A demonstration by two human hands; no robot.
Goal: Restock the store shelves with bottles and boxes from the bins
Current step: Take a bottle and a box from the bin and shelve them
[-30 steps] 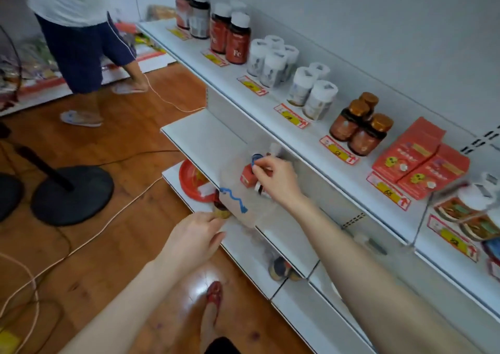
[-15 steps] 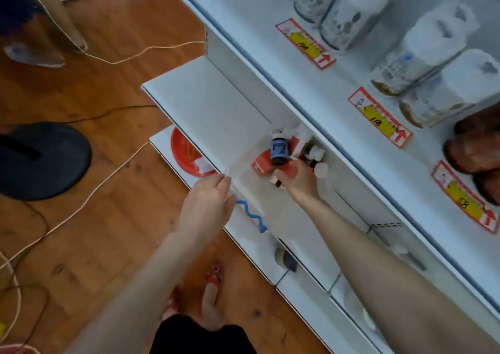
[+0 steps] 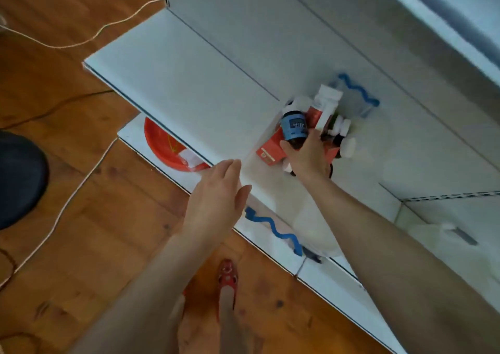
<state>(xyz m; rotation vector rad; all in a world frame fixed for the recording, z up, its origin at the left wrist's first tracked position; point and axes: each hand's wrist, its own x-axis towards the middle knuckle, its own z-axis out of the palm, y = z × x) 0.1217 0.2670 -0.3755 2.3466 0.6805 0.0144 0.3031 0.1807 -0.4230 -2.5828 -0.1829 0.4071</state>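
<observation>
Dark blue-labelled bottle (image 3: pixel 293 126) in the clear plastic bin (image 3: pixel 270 176) is gripped by the right hand (image 3: pixel 308 157); left hand (image 3: pixel 216 199) flat, fingers straight.

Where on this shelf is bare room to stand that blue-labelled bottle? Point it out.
Free: the white shelf left of the clear bin, out to the shelf's end. Crowded: inside the bin, where the right hand holds the blue-labelled bottle among boxes and bottles.
</observation>
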